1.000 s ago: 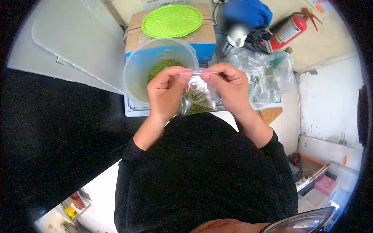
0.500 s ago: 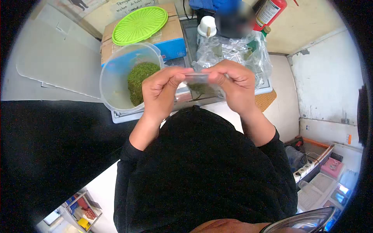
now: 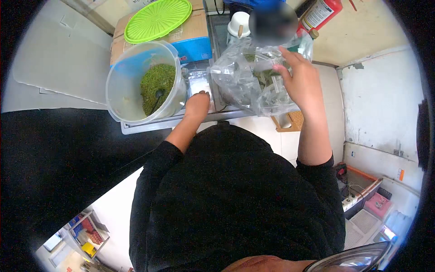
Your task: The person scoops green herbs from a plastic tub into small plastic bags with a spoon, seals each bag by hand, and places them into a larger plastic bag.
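Note:
My left hand reaches down to the small clear plastic bags beside the bucket, its fingers curled in and partly hidden. What they grip, if anything, does not show. My right hand is over a large clear plastic bag, thumb and fingers apart. Inside the large bag lie small clear packets with green contents. Left of my left hand, a translucent plastic bucket holds chopped green material, with a dark utensil resting in it.
A green ribbed lid lies on a cardboard box behind the bucket. At the back stand a white-capped container and a red fire extinguisher. A woven brown item is below the table's right front edge.
My hands have parted from the small clear bag they held between them. The left has dropped to the plastic bags; the right has moved over the large bag, where several packets lie.

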A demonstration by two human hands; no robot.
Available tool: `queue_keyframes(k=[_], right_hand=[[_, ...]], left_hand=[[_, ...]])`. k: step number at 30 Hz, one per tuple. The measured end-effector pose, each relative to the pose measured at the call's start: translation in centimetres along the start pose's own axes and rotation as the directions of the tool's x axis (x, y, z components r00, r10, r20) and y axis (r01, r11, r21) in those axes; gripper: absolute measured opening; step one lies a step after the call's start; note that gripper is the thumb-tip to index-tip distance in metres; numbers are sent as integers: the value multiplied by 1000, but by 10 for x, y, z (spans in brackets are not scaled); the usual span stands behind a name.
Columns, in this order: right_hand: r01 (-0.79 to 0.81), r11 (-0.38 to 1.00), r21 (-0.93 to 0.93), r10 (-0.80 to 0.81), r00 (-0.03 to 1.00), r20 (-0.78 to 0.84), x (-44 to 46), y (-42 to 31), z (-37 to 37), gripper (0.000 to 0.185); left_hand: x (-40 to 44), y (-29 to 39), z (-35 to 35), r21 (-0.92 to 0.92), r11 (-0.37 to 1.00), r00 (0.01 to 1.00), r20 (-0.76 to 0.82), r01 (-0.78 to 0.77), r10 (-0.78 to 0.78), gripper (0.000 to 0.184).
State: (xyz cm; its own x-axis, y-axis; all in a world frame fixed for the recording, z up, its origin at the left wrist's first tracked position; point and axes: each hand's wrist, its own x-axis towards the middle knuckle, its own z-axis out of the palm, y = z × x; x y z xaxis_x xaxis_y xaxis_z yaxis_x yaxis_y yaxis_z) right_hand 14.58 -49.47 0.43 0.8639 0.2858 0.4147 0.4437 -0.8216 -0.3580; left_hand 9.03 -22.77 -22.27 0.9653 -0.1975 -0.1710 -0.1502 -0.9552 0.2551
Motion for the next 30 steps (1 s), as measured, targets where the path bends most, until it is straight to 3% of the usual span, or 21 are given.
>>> queue_keyframes(k=[2,4,8,10,12,13,16,17,19,20,22,23,24,26,27,30], right_hand=[[-25,1000,-7,24,997,-80,-1,-5,-4,17],[-15,980,200,51,983,-176,-2,-14,-13,15],[95,920,380,19,958,-285,-4,-33,-17,12],[115,867,484,-7,976,-220,-7,-47,-12,11],[59,819,570,1,995,-105,-11,-64,-3,11],[-6,799,602,21,1000,-17,-14,-75,3,11],[-142,770,622,-8,973,231,-11,-103,31,12],[-169,772,613,-32,952,304,-8,-111,39,12],[-207,649,732,-105,929,355,-6,-123,48,16],[-233,581,780,-143,914,380,-5,-129,54,18],[52,674,737,-226,964,139,0,-138,65,26],[193,727,659,-285,958,34,5,-144,65,28],[324,762,561,-350,935,-64,8,-150,68,31],[420,764,489,-434,896,-90,8,-162,78,33],[469,760,451,-478,873,-103,8,-168,82,34],[456,776,436,-519,854,30,11,-189,88,35]], left_hand=[[2,-5,9,70,995,994,77,71,-76,21],[-1,-5,14,104,984,981,113,146,-158,18],[-8,-2,3,26,996,992,-89,89,-86,8],[-20,12,-34,-88,995,962,-266,47,-69,7],[-41,36,-95,-397,918,891,-422,-15,-168,8],[-53,46,-120,-531,845,845,-481,-67,-236,10],[-83,54,-162,-819,552,774,-451,-159,-445,11],[-88,53,-168,-846,477,759,-469,-239,-452,10],[-93,50,-177,-860,314,726,-508,-401,-464,11],[-93,49,-181,-841,326,661,-540,-431,-521,12],[-91,45,-187,-803,357,518,-585,-477,-624,14],[-96,35,-185,-784,448,480,-619,-429,-622,17],[-103,26,-185,-801,470,572,-595,-370,-564,18],[-118,12,-184,-818,520,739,-506,-246,-445,19],[-119,8,-184,-806,542,735,-515,-239,-442,18],[-126,1,-193,-939,247,745,-342,-241,-573,13]])
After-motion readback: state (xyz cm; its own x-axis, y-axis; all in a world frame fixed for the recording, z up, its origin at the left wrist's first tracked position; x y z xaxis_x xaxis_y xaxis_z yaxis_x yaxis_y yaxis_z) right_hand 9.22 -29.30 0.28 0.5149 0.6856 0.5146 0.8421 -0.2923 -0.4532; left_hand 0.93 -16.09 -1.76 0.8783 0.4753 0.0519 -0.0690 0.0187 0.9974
